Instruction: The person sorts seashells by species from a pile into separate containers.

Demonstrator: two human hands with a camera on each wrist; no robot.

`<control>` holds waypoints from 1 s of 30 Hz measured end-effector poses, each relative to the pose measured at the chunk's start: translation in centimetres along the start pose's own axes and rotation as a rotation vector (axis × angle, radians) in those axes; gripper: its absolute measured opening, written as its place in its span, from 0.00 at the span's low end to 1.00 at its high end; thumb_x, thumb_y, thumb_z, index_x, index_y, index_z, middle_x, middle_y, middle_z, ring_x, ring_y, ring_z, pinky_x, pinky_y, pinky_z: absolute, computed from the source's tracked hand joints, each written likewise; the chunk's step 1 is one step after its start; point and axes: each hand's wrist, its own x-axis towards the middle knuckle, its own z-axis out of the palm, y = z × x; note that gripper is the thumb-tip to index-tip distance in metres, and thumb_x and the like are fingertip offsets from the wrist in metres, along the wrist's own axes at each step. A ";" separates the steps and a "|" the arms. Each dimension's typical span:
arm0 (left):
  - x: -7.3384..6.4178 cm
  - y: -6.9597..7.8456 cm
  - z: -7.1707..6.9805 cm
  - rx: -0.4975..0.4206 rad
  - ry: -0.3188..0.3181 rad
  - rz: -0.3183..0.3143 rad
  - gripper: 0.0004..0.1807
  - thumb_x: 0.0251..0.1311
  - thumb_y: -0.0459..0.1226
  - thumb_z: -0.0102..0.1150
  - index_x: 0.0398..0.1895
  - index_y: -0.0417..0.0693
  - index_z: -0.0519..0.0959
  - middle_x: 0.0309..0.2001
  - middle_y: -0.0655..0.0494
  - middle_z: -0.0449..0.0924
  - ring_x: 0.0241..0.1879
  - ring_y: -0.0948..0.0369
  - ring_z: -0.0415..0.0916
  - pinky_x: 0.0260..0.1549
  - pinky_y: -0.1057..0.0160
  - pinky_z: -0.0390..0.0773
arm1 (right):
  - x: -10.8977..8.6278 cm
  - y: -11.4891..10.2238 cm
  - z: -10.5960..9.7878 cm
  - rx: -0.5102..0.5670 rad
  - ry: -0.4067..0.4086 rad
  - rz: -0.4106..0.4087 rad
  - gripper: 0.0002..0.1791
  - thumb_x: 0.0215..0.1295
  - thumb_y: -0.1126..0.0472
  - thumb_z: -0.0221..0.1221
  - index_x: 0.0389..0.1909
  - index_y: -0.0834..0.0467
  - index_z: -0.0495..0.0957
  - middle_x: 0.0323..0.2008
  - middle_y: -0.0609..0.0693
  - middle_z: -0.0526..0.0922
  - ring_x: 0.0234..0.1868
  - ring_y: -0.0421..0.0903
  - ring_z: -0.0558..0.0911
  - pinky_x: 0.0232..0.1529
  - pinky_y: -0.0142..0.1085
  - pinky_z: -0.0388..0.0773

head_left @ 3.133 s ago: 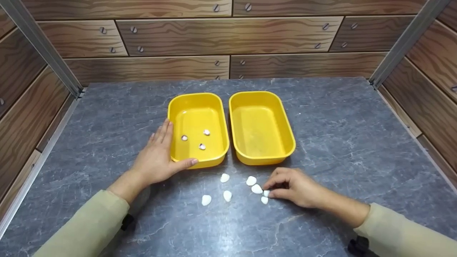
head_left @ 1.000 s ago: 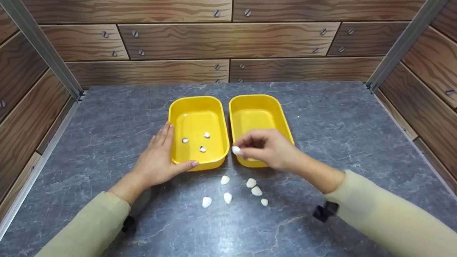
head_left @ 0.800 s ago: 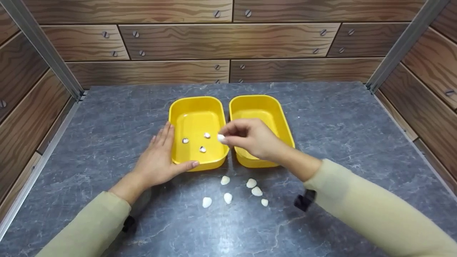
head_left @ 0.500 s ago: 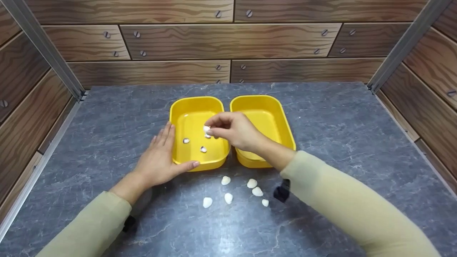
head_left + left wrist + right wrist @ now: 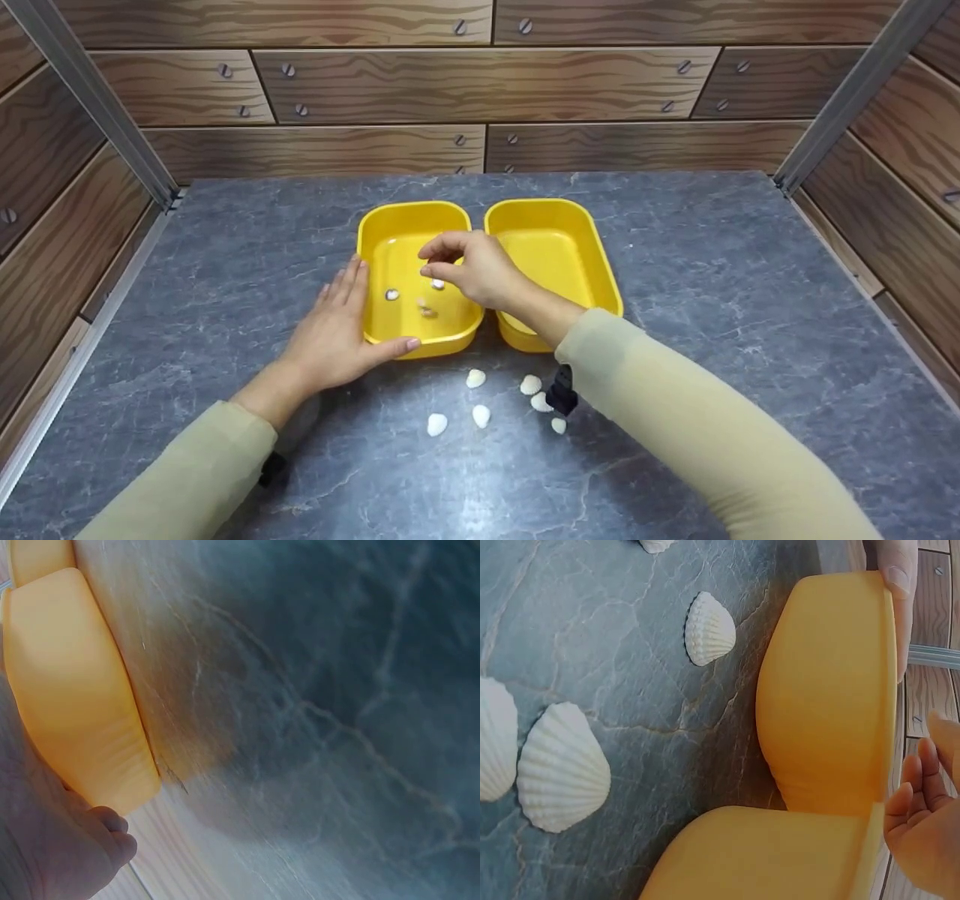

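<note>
My left hand (image 5: pixel 330 330) rests against the left yellow tray (image 5: pixel 405 349), straight fingers along its left side and thumb on the front rim. Over that tray is my right hand (image 5: pixel 480 270), loosely curled, with thumb and forefinger apart and nothing between them. Below its fingertips a blurred pale shell (image 5: pixel 426 307) appears in the tray. A dark-marked shell (image 5: pixel 391 295) and a whitish one (image 5: pixel 438 284) lie on the tray floor. Ribbed white seashells (image 5: pixel 564 767) show large in the right wrist view.
A second yellow tray (image 5: pixel 555 255) stands just right of the first, holding nothing visible. Several white shells (image 5: pixel 481 416) lie on the grey marbled table (image 5: pixel 712 300) in front of the trays. Wood-patterned walls (image 5: pixel 375 82) enclose the back and sides.
My right hand has picked a small white shell off the table, carried it left and up over the left tray, and let it go. My left hand stays in place.
</note>
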 end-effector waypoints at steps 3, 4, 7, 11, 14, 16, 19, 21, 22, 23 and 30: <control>0.1 0.1 0.0 0.007 -0.006 -0.006 0.72 0.60 0.76 0.56 0.86 0.38 0.34 0.87 0.42 0.31 0.85 0.42 0.36 0.81 0.39 0.41 | -0.3 -0.2 -0.3 -0.009 0.008 -0.009 0.10 0.72 0.58 0.69 0.51 0.54 0.89 0.42 0.46 0.87 0.47 0.46 0.82 0.52 0.36 0.83; 0.1 0.1 -0.1 0.009 -0.008 -0.008 0.72 0.60 0.76 0.56 0.86 0.38 0.34 0.87 0.42 0.31 0.85 0.42 0.36 0.81 0.39 0.40 | -0.4 -0.2 -0.5 -0.012 0.010 -0.016 0.10 0.72 0.58 0.69 0.51 0.54 0.89 0.43 0.46 0.87 0.47 0.46 0.82 0.52 0.36 0.83; 0.2 0.1 -0.1 0.013 -0.008 -0.009 0.72 0.60 0.77 0.56 0.86 0.38 0.34 0.87 0.41 0.31 0.84 0.42 0.36 0.81 0.39 0.40 | -1.1 -0.4 -1.2 -0.014 0.007 -0.054 0.09 0.73 0.59 0.69 0.50 0.55 0.89 0.43 0.46 0.88 0.46 0.46 0.83 0.52 0.37 0.83; 0.2 0.1 -0.2 0.014 0.000 0.002 0.72 0.60 0.76 0.57 0.86 0.37 0.35 0.86 0.40 0.31 0.84 0.41 0.36 0.81 0.39 0.41 | -2.4 -0.7 -2.5 -0.019 -0.003 -0.106 0.08 0.73 0.60 0.69 0.49 0.56 0.89 0.42 0.46 0.88 0.44 0.45 0.83 0.49 0.38 0.82; 0.1 0.0 -0.2 0.014 0.005 0.007 0.72 0.60 0.75 0.58 0.86 0.36 0.35 0.86 0.39 0.32 0.84 0.41 0.37 0.81 0.39 0.41 | -3.8 -0.7 -3.5 -0.033 -0.018 -0.136 0.08 0.72 0.60 0.70 0.48 0.56 0.90 0.40 0.46 0.88 0.42 0.45 0.82 0.47 0.39 0.82; 0.1 0.0 -0.2 0.015 0.006 0.003 0.72 0.60 0.75 0.58 0.86 0.36 0.35 0.86 0.39 0.31 0.84 0.41 0.36 0.81 0.39 0.41 | -4.9 -0.7 -4.0 -0.044 -0.035 -0.155 0.08 0.72 0.60 0.70 0.48 0.56 0.90 0.40 0.46 0.89 0.41 0.45 0.82 0.46 0.40 0.82; 0.0 -0.1 -0.2 0.018 0.007 -0.001 0.73 0.60 0.76 0.57 0.86 0.37 0.35 0.86 0.38 0.31 0.84 0.40 0.37 0.81 0.39 0.41 | -6.6 -0.3 -4.6 -0.048 -0.066 -0.177 0.08 0.71 0.61 0.70 0.48 0.56 0.90 0.40 0.45 0.89 0.40 0.44 0.82 0.45 0.40 0.82; -0.1 -0.1 -0.1 0.018 0.009 -0.004 0.73 0.59 0.76 0.57 0.86 0.37 0.35 0.86 0.38 0.32 0.84 0.40 0.37 0.81 0.40 0.41 | -7.7 0.1 -4.9 -0.044 -0.085 -0.193 0.08 0.70 0.62 0.71 0.48 0.57 0.90 0.40 0.45 0.89 0.39 0.45 0.82 0.43 0.40 0.82; -0.1 -0.1 -0.1 0.020 0.010 -0.004 0.73 0.59 0.76 0.58 0.86 0.37 0.35 0.86 0.38 0.32 0.84 0.40 0.37 0.81 0.40 0.41 | -8.2 0.3 -5.1 -0.040 -0.095 -0.200 0.08 0.70 0.62 0.71 0.47 0.57 0.90 0.40 0.45 0.89 0.38 0.45 0.81 0.42 0.39 0.81; -0.1 -0.1 -0.1 0.021 0.011 -0.004 0.73 0.59 0.76 0.58 0.86 0.37 0.34 0.86 0.38 0.31 0.84 0.40 0.37 0.81 0.40 0.41 | -8.7 0.5 -5.3 -0.037 -0.101 -0.205 0.08 0.69 0.63 0.71 0.47 0.57 0.90 0.39 0.46 0.90 0.38 0.45 0.81 0.41 0.38 0.81; -0.1 0.0 0.0 0.028 0.014 0.003 0.73 0.59 0.76 0.58 0.86 0.36 0.35 0.86 0.37 0.33 0.84 0.40 0.37 0.81 0.40 0.42 | -12.3 2.2 -6.4 -0.052 -0.145 -0.227 0.07 0.68 0.61 0.73 0.45 0.55 0.90 0.40 0.44 0.90 0.37 0.43 0.80 0.39 0.33 0.79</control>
